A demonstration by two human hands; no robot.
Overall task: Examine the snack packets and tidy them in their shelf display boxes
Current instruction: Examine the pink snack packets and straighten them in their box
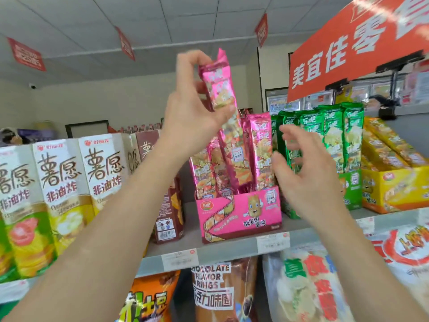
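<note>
My left hand (192,108) grips the upper part of a long pink snack packet (228,126), lifted and tilted above the pink display box (241,214) on the shelf. The packet's lower end still reaches down among the other pink packets (261,154) standing in that box. My right hand (306,173) hovers just right of the box with fingers loosely spread, holding nothing, in front of the green packets (334,135). Those stand upright in a green display box (352,189) beside the pink one.
A yellow display box (394,184) of yellow packets sits at far right. White and brown chip cartons (65,182) fill the shelf's left side. The grey shelf edge (232,249) carries price tags, with large snack bags (216,289) below. An orange sign (348,47) hangs overhead.
</note>
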